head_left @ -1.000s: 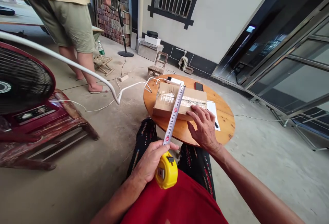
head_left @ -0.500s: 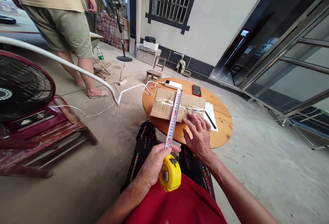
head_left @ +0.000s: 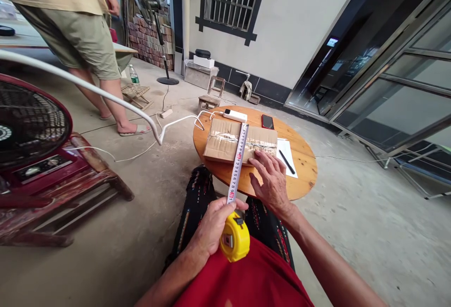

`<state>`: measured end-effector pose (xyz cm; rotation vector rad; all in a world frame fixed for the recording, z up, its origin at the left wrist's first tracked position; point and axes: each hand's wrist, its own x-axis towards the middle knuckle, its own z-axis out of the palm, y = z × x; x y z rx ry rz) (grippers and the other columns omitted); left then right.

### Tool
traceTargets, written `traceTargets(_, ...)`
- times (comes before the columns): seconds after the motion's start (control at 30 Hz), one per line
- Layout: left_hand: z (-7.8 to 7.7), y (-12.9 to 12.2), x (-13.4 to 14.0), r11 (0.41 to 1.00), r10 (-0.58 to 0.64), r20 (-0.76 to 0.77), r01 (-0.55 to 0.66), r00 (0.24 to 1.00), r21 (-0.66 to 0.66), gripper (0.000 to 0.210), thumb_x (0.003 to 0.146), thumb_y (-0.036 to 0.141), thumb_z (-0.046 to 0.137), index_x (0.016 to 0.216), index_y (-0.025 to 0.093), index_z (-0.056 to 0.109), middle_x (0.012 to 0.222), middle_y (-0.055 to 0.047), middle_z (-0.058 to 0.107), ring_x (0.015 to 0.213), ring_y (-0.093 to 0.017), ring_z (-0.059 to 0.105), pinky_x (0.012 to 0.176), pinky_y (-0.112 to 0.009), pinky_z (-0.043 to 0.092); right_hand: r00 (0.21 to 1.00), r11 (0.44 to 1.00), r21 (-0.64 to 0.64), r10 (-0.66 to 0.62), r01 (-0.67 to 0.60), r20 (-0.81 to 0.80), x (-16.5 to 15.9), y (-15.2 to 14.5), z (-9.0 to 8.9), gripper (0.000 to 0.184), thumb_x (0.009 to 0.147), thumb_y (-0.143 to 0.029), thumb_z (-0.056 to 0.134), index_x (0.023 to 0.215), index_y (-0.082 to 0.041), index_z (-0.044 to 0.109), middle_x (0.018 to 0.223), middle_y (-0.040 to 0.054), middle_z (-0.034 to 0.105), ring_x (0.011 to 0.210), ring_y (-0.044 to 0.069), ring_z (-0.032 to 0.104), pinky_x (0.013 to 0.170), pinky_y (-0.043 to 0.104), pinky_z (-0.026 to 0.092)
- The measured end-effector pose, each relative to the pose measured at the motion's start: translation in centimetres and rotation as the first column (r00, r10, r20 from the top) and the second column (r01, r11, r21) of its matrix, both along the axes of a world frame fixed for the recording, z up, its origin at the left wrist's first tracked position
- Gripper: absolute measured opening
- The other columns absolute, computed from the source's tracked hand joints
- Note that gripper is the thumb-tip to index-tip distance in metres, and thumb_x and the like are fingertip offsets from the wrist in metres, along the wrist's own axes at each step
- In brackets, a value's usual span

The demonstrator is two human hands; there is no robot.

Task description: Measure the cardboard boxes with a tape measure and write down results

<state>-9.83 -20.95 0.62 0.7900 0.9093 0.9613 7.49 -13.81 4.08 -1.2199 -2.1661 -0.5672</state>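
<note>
My left hand (head_left: 215, 224) is closed around a yellow tape measure (head_left: 237, 239) above my lap. Its white blade (head_left: 237, 170) runs out forward and lies across a flat cardboard box (head_left: 221, 140) bound with clear tape. The blade's end is at the far edge of the box. My right hand (head_left: 270, 180) has its fingers spread, and the fingertips touch the box's near right edge. The box lies on a round wooden table (head_left: 303, 170). Right beside it, a black pen (head_left: 287, 161) rests on white paper (head_left: 291, 171).
Behind the box are a white device (head_left: 235, 115) with a cable and a phone (head_left: 267, 122). A white bent tube (head_left: 105, 91) arcs in from the left, past a red fan (head_left: 31, 128) on a wooden chair (head_left: 95, 166). A person (head_left: 81, 39) stands at the back left.
The view has shifted slightly. The tape measure remains drawn out across the box in my left hand, and my right hand stays at the box's near edge.
</note>
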Motion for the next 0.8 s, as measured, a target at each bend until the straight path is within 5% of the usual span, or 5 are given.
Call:
traceTargets(0.67,-0.37,0.07,-0.05,0.999,-0.005,0.014,0.005,1.0,0.037,0.027,0.08,0.035,0.056,0.086,0.014,0.072,0.08,-0.005,0.067,0.059,-0.012,0.05,0.058,-0.024,0.037,1.0,1.0,-0.026,-0.001,0.001,-0.005,0.17,-0.12,-0.1,0.041,0.08,-0.014,0.058,0.12,-0.024,0.055,0.137,0.008,0.053,0.129,0.025,0.044,0.106,0.047,0.031)
traceTargets(0.8,-0.48,-0.18,-0.31,0.998,-0.03,0.003,0.03,1.0,0.05,0.028,0.084,0.036,0.053,0.088,0.014,0.07,0.07,-0.003,0.064,0.057,-0.013,0.052,0.057,-0.023,0.037,1.0,0.999,-0.035,0.003,-0.004,-0.01,0.2,-0.08,-0.11,0.042,0.081,-0.014,0.057,0.121,-0.025,0.055,0.138,0.0079,0.052,0.13,0.026,0.044,0.107,0.048,0.03)
